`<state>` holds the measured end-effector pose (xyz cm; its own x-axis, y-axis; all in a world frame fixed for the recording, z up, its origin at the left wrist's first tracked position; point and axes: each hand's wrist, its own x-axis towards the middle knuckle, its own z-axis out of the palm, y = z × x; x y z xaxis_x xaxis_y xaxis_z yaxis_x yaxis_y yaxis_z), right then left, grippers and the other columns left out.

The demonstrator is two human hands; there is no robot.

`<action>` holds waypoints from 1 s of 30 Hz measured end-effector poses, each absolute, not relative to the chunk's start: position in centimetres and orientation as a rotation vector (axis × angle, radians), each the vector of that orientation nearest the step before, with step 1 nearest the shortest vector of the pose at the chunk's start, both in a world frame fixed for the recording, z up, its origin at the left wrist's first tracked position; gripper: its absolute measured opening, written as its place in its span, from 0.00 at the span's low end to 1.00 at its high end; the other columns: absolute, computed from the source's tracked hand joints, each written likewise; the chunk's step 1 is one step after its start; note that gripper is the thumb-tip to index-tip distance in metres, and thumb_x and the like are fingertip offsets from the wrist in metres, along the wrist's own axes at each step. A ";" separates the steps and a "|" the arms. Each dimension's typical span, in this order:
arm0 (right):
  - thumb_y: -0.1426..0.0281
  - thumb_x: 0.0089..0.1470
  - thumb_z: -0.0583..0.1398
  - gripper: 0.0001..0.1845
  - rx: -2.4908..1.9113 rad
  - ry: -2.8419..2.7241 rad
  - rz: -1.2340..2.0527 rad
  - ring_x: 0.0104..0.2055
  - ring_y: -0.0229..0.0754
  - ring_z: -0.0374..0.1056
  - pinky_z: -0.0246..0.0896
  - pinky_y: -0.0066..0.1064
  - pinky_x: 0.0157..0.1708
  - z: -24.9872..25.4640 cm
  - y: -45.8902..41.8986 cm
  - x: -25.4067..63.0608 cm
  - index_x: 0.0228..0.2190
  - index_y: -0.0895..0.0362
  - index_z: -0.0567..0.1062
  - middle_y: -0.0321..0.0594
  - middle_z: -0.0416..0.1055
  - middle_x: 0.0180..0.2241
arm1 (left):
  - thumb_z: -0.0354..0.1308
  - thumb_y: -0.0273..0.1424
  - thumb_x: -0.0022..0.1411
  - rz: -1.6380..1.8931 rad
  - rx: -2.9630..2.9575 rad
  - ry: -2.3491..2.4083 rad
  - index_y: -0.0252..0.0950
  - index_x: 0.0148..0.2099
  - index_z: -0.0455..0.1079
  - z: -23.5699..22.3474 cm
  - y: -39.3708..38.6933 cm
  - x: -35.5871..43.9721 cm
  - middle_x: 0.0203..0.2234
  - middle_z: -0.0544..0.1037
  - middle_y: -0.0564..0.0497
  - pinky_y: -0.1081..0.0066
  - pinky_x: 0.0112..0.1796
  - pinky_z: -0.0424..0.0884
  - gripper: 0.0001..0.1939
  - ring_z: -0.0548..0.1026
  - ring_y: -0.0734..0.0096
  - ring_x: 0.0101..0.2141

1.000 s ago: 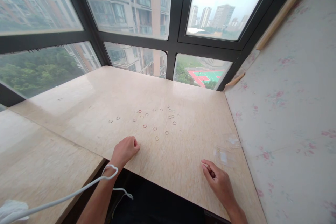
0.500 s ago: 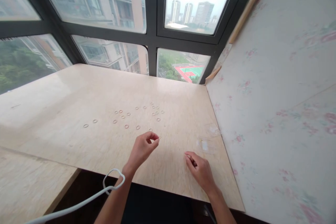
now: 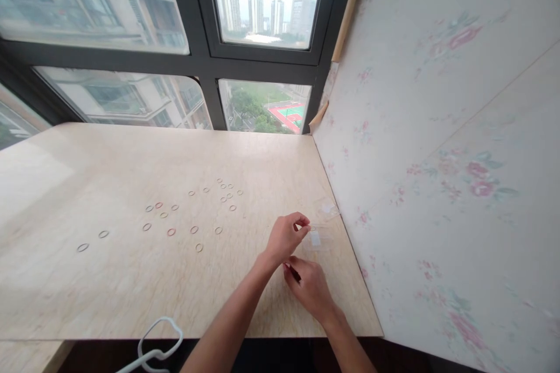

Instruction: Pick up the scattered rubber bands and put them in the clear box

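My left hand (image 3: 286, 239) reaches across to the right with thumb and index finger pinched over a clear plastic box (image 3: 322, 240). A thin small ring seems to be in that pinch, though it barely shows. Just below it, my right hand (image 3: 308, 288) is closed near the left wrist; a reddish speck shows at its fingertips, too small to name. On the tabletop to the left lie several thin rings, among them a red ring (image 3: 171, 232), a yellowish ring (image 3: 199, 247) and a dark ring (image 3: 83, 247).
A clear plastic lid-like piece (image 3: 327, 208) lies behind the box, against the flowered wall (image 3: 420, 198). Dark window frames (image 3: 258, 64) border the back of the tabletop (image 3: 144, 291). A white cable loop (image 3: 161, 335) hangs at the front edge.
My left hand has moved right, from beside the rings to over the clear box. My right hand stays closed, now partly beneath the left wrist. The view has turned right.
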<state>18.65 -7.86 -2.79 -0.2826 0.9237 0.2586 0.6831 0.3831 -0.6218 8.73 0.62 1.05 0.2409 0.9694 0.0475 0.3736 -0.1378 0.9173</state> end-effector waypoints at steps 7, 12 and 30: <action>0.74 0.58 0.52 0.11 -1.362 -2.051 0.564 0.23 0.39 0.69 0.56 0.27 0.25 -2.8 -7.9 18.8 0.30 0.55 0.74 0.37 0.73 0.23 | 0.57 0.29 0.58 0.924 1.789 1.388 0.37 0.40 0.73 0.5 0.4 8.4 0.27 0.77 0.53 0.69 0.33 0.69 0.07 0.72 0.73 0.23; 0.73 0.58 0.53 0.12 -1.332 -2.005 0.657 0.27 0.40 0.72 0.63 0.28 0.29 -2.4 -7.9 18.8 0.37 0.55 0.77 0.39 0.77 0.27 | 0.54 0.30 0.60 0.975 1.770 1.472 0.37 0.38 0.72 -0.4 -1.0 5.3 0.29 0.77 0.52 0.70 0.32 0.68 0.06 0.71 0.73 0.25; 0.67 0.58 0.56 0.13 -1.085 -2.316 0.866 0.25 0.37 0.68 0.61 0.26 0.29 4.1 -3.9 7.0 0.43 0.53 0.76 0.32 0.72 0.23 | 0.49 0.25 0.59 1.064 1.881 1.591 0.35 0.41 0.67 -3.8 -7.8 0.9 0.36 0.74 0.41 0.61 0.36 0.69 0.09 0.72 0.56 0.36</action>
